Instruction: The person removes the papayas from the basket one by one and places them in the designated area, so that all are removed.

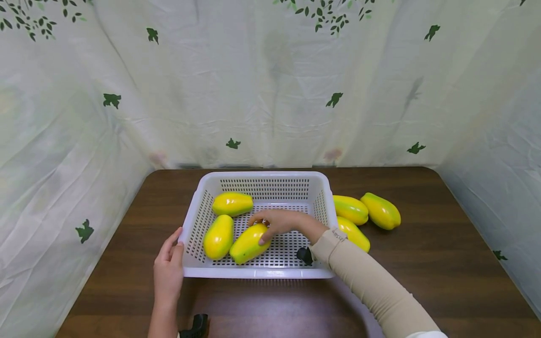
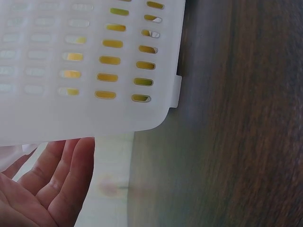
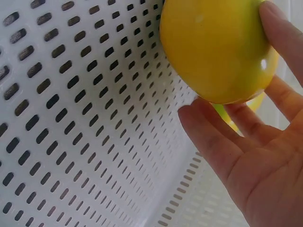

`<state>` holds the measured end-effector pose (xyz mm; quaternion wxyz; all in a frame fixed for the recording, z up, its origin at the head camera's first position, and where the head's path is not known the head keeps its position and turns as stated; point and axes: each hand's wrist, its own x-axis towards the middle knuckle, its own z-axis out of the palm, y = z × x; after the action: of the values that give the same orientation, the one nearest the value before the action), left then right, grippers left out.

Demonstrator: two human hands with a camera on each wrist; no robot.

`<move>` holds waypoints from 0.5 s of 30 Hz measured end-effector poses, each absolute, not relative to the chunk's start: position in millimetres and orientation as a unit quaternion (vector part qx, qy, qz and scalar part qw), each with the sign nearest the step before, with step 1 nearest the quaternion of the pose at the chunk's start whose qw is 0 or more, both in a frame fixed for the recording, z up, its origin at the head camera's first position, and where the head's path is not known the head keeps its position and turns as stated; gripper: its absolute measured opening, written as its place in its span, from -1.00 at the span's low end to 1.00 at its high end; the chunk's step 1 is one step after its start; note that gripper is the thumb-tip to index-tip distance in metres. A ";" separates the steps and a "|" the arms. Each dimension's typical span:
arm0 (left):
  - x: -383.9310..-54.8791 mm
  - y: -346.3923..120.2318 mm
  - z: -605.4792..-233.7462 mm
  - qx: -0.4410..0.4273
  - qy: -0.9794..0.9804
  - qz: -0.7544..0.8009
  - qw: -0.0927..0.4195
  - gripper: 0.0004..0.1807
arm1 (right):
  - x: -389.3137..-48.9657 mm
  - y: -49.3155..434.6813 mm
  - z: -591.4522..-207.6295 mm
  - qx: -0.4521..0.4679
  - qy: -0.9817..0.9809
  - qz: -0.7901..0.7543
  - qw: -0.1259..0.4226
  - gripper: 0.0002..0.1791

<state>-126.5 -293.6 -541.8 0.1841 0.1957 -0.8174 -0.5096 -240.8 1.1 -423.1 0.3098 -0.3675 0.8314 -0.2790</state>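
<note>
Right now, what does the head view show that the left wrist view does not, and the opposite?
Head only: the right hand touching a yellow fruit, two other fruits inside the white basket, and three loose fruits on the table to its right.

Left wrist only: the basket's slotted outer wall up close, with yellow glimpsed through some slots.

Both: the left hand, basket and table.

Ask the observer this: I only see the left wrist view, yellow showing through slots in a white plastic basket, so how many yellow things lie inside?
Observer: Three glossy yellow-green oblong fruits lie inside the rectangular white plastic basket.
Operator: Is the right hand touching any?
Observer: Yes, it touches the rightmost of the three.
Operator: Anything beside the basket?
Observer: Yes, three more yellow-green fruits show on the brown wood-grain table, to the basket's right.
</note>
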 end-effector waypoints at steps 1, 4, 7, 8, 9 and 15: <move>-125.7 -292.7 -539.5 0.194 -0.817 -0.511 0.184 -0.60 | -240.8 1.4 -422.7 -0.366 0.832 -0.281 0.308 -0.42; -119.9 -284.5 -522.2 0.186 -0.817 -0.516 0.181 -0.58 | -241.1 2.5 -420.6 -0.369 0.831 -0.287 0.302 -0.42; -109.7 -268.8 -490.0 0.183 -0.811 -0.528 0.172 -0.57 | -241.4 3.9 -417.4 -0.372 0.828 -0.296 0.297 -0.43; -106.3 -263.8 -479.5 0.182 -0.809 -0.533 0.168 -0.57 | -241.4 4.3 -416.2 -0.374 0.827 -0.299 0.295 -0.43; -103.3 -259.1 -469.2 0.181 -0.806 -0.539 0.163 -0.57 | -241.4 4.8 -414.8 -0.373 0.826 -0.302 0.294 -0.44; -105.9 -263.1 -476.9 0.177 -0.810 -0.534 0.167 -0.56 | -240.5 9.0 -408.7 -0.387 0.816 -0.329 0.276 -0.48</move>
<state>-105.9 -263.1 -476.9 0.1673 0.1769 -0.8099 -0.5336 -240.5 9.0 -408.7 0.2760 -0.3865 0.8164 -0.3286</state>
